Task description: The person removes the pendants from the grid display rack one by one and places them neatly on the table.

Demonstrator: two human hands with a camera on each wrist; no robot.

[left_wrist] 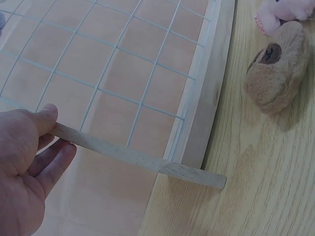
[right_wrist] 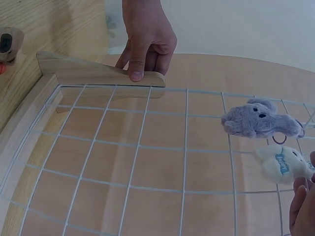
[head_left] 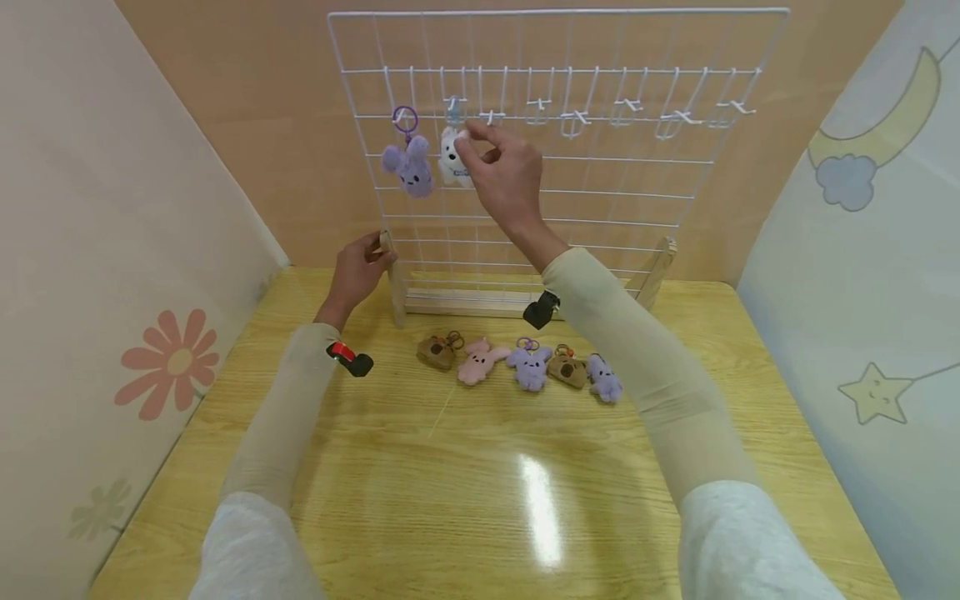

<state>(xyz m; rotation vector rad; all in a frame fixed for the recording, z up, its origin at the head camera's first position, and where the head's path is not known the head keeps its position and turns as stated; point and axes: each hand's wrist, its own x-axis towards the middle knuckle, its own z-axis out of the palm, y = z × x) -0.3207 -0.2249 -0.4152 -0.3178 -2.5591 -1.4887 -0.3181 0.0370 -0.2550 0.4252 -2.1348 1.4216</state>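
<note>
With my right hand (head_left: 510, 173) I pinch a small white plush keychain (head_left: 450, 157) by its side, up at the wire grid rack (head_left: 525, 190). Its light blue ring (head_left: 453, 108) overlaps a hook in the head view. Blue lettering marks the plush in the right wrist view, where my right fingers (right_wrist: 300, 199) are at its ring end. A purple plush keychain (head_left: 414, 171) hangs by a purple ring from the hook to its left. My left hand (head_left: 356, 271) grips the top of the rack's left wooden post (left_wrist: 118, 150), thumb on one side and fingers on the other.
Several white hooks (head_left: 630, 105) line the rack's upper bars to the right. On the wooden table (head_left: 420, 483) before the rack lies a row of plush keychains: brown ones (head_left: 435, 353), a pink one (head_left: 477, 364) and purple ones (head_left: 530, 369). Decorated walls stand on both sides.
</note>
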